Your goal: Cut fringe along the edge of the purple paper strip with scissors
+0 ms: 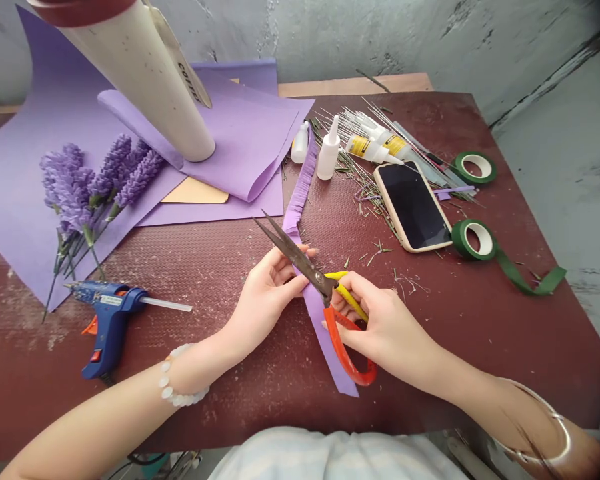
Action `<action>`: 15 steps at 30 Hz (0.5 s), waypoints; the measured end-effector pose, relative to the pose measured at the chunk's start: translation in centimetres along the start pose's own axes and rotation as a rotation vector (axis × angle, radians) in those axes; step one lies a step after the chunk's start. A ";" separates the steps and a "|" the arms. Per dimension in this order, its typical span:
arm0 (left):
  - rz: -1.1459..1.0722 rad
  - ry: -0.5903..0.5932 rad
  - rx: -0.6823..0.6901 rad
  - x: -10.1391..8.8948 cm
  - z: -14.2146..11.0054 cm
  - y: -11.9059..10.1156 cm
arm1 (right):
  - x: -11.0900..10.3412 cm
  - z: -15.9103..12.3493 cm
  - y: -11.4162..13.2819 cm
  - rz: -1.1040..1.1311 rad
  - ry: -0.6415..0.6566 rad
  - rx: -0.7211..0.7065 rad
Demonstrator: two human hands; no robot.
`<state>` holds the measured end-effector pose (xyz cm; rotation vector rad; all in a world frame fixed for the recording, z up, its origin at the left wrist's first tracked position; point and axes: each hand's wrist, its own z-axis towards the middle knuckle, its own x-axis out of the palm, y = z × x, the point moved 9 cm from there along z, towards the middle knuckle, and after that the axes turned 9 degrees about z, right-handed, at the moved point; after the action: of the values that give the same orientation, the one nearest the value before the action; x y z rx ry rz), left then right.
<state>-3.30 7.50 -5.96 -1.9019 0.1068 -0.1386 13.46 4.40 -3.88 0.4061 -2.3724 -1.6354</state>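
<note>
**Scissors** [295,257]: dark steel blades, slightly parted, tips pointing up and left; one red loop handle, one yellow.

**My right hand** [387,327]: closed around the handles, holding the scissors tilted above the table.

**My left hand** [267,293]: pinching the strip just beneath the blades.

**Purple paper strip** [326,340]: a long narrow band, plain below my hands, finely fringed along one edge above them, its fringed end lying on the maroon tabletop [430,347].

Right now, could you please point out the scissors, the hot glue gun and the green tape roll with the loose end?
The scissors [294,255], head view, on the metal blades.
The hot glue gun [109,319], head view, on the blue body.
The green tape roll [460,241], head view, on the wound tape.
</note>
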 end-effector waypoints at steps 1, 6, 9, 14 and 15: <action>-0.003 0.004 -0.005 0.0 0.0 0.0 | 0.1 0.0 0.2 0.005 -0.005 -0.012; -0.027 0.131 -0.029 1.3 -0.2 0.2 | -0.6 -0.1 0.2 0.064 -0.053 0.015; -0.058 0.183 -0.034 1.8 -0.4 0.4 | -0.7 -0.2 0.1 0.085 -0.046 0.039; -0.093 0.141 -0.070 1.3 -0.3 0.9 | -0.8 -0.2 -0.1 0.041 -0.050 0.039; -0.104 0.130 -0.071 1.1 -0.2 0.9 | -0.9 -0.2 -0.1 0.035 -0.062 0.040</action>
<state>-2.21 6.86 -6.66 -1.9687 0.1023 -0.3328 14.38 4.46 -3.95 0.3239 -2.4460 -1.6107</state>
